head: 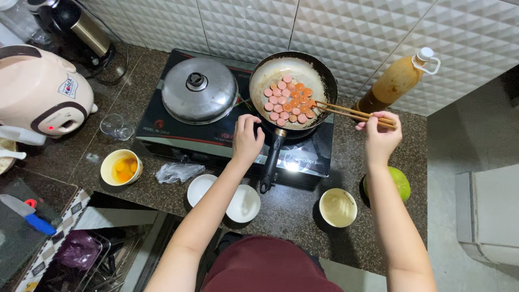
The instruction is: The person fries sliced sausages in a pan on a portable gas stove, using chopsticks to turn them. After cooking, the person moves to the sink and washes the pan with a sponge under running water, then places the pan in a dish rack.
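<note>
A dark frying pan (324, 75) sits on the right zone of a black cooktop (167, 132), holding several round pink and orange sausage slices (287, 101). My right hand (380, 135) grips wooden chopsticks (346, 112) whose tips reach the slices at the pan's right side. My left hand (246, 138) rests on the cooktop's front beside the pan's black handle (270, 162), fingers spread, holding nothing.
A lidded steel pot (199, 89) fills the left zone. On the counter: a yellow bowl with egg yolks (121, 167), two white dishes (224, 196), a cream bowl (338, 207), a green fruit (401, 183), an oil bottle (397, 81), a rice cooker (40, 89), a glass (116, 127).
</note>
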